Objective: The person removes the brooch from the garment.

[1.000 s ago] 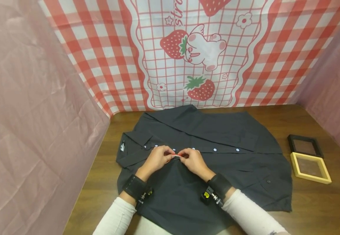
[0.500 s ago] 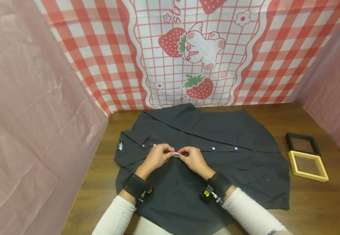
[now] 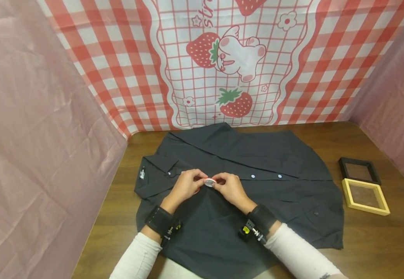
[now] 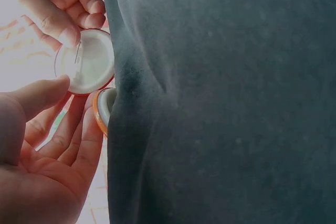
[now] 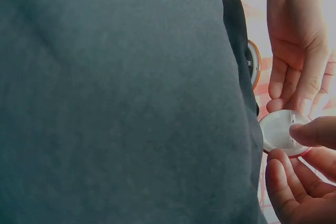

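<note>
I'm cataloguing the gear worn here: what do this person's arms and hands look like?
White sleeves stop short of black wristbands, which each carry a small dark device with a yellow spot and silvery fitting. The left hand and right hand are bare.

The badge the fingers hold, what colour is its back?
The badge has a white back and red edge, clearest in the left wrist view.

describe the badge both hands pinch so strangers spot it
On the table lies a dark button-front shirt. Over it, the left hand and right hand pinch a pin-back badge. Its rim is red, unlike the orange-rimmed badge nearby.
</note>
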Demonstrator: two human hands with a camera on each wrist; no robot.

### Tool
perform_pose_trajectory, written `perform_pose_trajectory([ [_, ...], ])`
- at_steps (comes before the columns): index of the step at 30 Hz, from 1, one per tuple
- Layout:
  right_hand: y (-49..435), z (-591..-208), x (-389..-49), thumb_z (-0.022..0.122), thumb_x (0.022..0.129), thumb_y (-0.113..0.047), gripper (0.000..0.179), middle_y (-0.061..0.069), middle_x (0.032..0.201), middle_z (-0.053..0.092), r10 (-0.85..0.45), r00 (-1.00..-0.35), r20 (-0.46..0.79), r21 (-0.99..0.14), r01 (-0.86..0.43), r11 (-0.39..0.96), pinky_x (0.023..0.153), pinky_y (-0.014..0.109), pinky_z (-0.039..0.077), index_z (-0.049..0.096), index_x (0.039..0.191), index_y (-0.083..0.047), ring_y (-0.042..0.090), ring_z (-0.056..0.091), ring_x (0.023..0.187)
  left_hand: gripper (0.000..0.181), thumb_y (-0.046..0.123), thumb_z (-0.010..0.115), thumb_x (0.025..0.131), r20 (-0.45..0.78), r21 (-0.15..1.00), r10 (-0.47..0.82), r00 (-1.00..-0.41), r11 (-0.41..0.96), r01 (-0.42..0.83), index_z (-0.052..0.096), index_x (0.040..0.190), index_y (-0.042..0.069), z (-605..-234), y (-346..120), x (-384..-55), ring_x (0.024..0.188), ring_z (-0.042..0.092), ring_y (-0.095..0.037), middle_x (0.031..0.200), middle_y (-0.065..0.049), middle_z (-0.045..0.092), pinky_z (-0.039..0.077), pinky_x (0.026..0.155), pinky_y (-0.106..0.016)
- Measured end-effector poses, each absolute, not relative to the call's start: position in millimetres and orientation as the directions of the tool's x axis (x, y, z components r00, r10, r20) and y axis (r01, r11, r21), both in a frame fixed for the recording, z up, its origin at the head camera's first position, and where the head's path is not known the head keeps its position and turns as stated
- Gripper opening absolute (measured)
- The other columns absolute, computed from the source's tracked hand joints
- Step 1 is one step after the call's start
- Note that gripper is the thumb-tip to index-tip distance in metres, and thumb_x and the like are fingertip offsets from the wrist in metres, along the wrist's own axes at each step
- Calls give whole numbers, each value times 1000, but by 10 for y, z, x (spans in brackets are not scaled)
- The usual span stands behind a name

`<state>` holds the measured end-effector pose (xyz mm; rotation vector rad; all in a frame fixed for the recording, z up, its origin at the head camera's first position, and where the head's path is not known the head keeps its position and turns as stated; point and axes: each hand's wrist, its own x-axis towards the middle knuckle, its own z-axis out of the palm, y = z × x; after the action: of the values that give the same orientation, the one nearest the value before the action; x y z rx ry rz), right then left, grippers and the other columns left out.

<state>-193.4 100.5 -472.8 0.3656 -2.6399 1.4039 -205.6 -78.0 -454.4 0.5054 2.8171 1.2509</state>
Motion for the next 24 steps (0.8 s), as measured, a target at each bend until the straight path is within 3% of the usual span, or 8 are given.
perform_pose_trajectory([
  [12, 989, -4662, -1918, 77, 75, -1, 14, 10, 79, 73, -130, -961, 244, -825, -277, 492, 63, 18, 50, 74, 89, -2, 14, 65, 68, 8, 13, 70, 89, 97, 793, 266, -959, 562, 236, 73, 94, 8, -4502, -786, -2063, 62, 64, -14, 86, -9, 74, 49, 49, -19],
  [24, 983, -4644, -1882, 77, 76, -1, 15, 10, 81, 72, -90, -957, 276, -822, -284, 494, 64, 19, 51, 74, 91, 0, 16, 65, 69, 8, 15, 72, 88, 121, 774, 243, -963, 584, 244, 74, 94, 10, -4479, -772, -2043, 72, 64, -10, 89, -6, 75, 50, 56, -19],
])
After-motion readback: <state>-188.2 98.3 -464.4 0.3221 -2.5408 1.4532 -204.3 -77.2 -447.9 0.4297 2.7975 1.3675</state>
